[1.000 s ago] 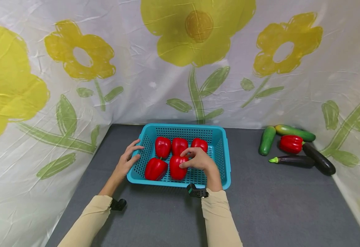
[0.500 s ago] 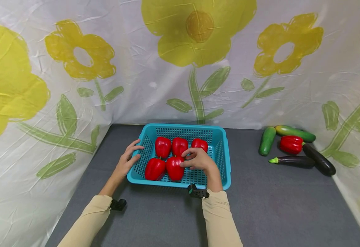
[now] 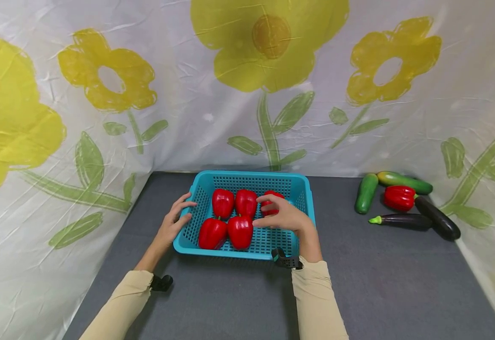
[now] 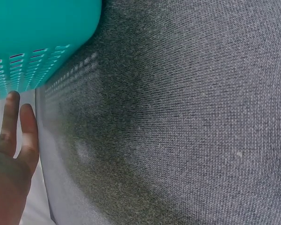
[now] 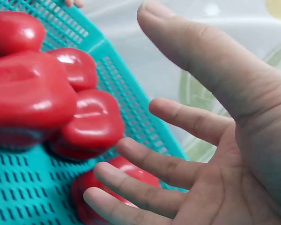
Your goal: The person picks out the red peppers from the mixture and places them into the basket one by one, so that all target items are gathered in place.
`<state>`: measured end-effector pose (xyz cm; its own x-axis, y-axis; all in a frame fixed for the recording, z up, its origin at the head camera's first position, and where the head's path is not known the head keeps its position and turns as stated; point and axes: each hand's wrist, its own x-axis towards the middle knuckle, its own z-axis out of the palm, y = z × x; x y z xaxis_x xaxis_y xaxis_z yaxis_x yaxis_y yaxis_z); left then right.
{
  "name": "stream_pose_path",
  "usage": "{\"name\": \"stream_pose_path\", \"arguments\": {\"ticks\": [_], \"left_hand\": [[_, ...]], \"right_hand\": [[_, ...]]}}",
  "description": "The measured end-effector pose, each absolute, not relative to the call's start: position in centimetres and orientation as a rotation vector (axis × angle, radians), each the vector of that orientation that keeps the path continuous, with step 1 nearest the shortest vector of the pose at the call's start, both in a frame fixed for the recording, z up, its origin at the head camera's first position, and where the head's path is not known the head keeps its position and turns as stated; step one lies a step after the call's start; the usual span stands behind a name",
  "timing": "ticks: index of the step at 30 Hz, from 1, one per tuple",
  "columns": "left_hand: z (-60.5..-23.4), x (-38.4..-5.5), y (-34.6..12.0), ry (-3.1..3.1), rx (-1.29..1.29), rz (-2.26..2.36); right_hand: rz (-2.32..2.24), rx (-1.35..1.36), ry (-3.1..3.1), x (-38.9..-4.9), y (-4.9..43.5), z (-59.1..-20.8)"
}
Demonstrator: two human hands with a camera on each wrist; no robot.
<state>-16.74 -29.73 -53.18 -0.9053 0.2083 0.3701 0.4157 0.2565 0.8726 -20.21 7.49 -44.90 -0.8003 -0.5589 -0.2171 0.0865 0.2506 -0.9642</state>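
A blue perforated basket (image 3: 230, 253) holds several red bell peppers. Two lie in the front row, a left one (image 3: 212, 233) and a right one (image 3: 241, 233), side by side. Behind them are a back-left pepper (image 3: 223, 203) and a back-middle one (image 3: 245, 203). The back-right pepper (image 5: 124, 165) is partly hidden by my right hand (image 3: 287, 215), which hovers over the basket's right half, fingers spread and holding nothing. My left hand (image 3: 173, 222) is at the basket's left rim with loosely extended fingers; the left wrist view shows two fingers by the basket's outer wall.
On the right of the grey table (image 3: 379, 283) lie a cucumber (image 3: 366, 193), a yellow-green zucchini-like vegetable (image 3: 405, 181), another red bell pepper (image 3: 399, 198), and two eggplants, one with a green stem (image 3: 405, 221) and one darker (image 3: 436, 217). A flower-printed cloth (image 3: 179, 118) hangs behind.
The front-right pepper has shifted left and turned upright beside its neighbour. My right hand has let go of it and moved right, fingers spreading. My left hand stays at the rim.
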Motion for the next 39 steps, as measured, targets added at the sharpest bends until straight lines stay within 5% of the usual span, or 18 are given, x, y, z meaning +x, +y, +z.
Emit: {"name": "stream_pose_path", "arguments": {"ticks": [39], "left_hand": [[-53.0,-16.7,-29.8,-2.418,-0.538,-1.693]], "right_hand": [[-1.959,-0.58,2.059,-20.1,18.4,-43.1]]}}
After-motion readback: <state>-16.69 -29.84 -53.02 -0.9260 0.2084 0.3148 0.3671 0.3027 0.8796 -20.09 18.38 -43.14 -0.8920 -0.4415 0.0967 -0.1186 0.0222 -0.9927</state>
